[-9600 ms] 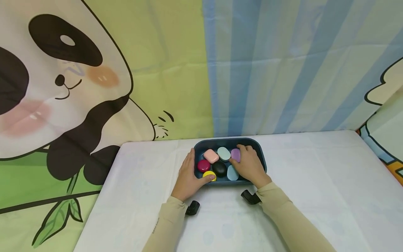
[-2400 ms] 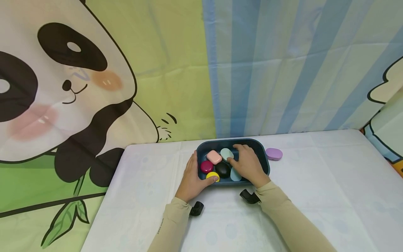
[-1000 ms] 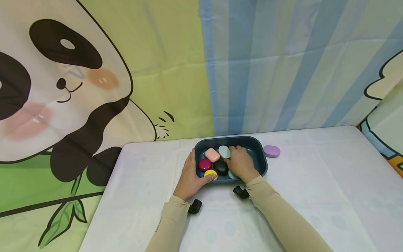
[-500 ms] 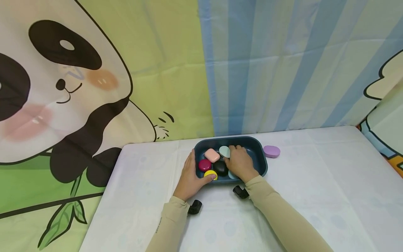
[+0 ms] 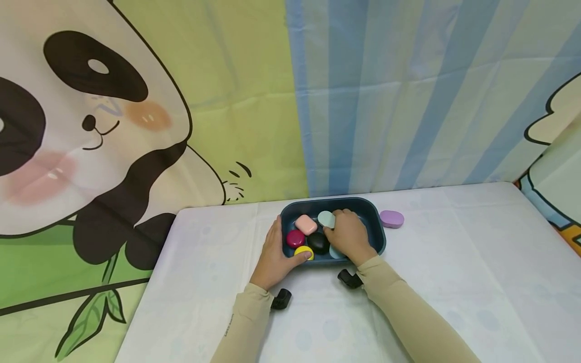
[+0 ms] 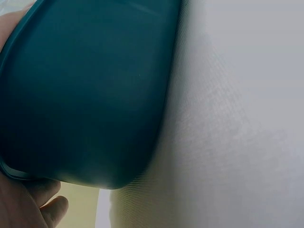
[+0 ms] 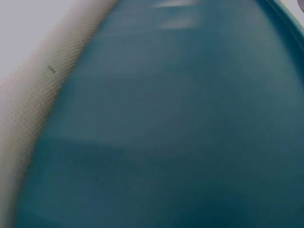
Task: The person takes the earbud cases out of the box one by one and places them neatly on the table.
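Note:
A dark blue rectangular tray (image 5: 375,229) with rounded corners stands on the table. My left hand (image 5: 272,258) holds its left end, thumb over the near rim and fingers along the side; in the left wrist view its fingertips (image 6: 56,209) show past the tray wall (image 6: 90,95). Inside the tray, my right hand (image 5: 349,233) pinches a smooth pale green oval piece (image 5: 325,219). Close by lie a black oval piece (image 5: 317,243) and a light blue piece (image 5: 335,253), partly hidden by that hand. The tray's outer wall (image 7: 166,118) fills the right wrist view.
Also in the tray are a pink rounded block (image 5: 306,224), a crimson round piece (image 5: 295,238) and a yellow piece (image 5: 302,250) beside the left thumb. A purple oval piece (image 5: 392,219) lies on the white tablecloth (image 5: 454,252) just right of the tray.
The purple piece has gone from the tray to the table on its right. My right hand has closed on the pale green piece and shifted it slightly right. My left hand stays on the tray.

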A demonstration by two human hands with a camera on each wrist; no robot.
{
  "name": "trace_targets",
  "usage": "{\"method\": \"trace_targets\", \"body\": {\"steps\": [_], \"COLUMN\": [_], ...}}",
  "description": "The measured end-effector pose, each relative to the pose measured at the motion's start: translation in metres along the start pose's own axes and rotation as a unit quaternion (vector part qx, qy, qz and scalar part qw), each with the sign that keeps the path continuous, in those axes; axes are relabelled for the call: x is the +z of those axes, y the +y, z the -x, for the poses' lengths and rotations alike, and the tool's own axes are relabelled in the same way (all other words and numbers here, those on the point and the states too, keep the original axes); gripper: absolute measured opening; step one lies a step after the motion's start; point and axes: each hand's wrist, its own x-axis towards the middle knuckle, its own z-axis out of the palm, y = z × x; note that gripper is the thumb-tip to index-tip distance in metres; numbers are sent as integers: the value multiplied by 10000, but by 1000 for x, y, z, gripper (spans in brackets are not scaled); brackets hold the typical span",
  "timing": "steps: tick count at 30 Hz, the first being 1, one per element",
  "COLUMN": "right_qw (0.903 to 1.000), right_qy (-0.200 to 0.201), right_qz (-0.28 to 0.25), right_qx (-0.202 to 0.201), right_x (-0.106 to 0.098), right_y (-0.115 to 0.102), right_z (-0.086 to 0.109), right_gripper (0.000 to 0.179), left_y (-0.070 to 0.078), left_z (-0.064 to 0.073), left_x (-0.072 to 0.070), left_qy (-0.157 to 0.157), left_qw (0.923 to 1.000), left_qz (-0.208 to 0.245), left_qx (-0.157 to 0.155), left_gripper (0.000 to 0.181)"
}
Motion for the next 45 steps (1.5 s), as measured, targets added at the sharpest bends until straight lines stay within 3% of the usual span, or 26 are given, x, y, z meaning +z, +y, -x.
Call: {"method": "trace_targets", "body": {"steps": [8, 24, 45], "right_qw": [9992, 9890, 9801], "right_qy": [328, 877, 1289], "right_qz": [-65, 108, 450], "right_qx": [-215, -1187, -1439], "right_x": [-8, -35, -64], "right_y": [2, 21, 53], "right_z": [6, 15, 26], "right_gripper": [51, 47, 46], "left_y": [0, -1, -1], "left_z": [0, 1, -1], "left_x": [0, 1, 1], "left_qy": [28, -6, -4], "left_qw": [10000, 10000, 10000], "left_qz": [51, -3, 63], "left_qx": [67, 26, -3], "left_gripper": [119, 120, 120]}}
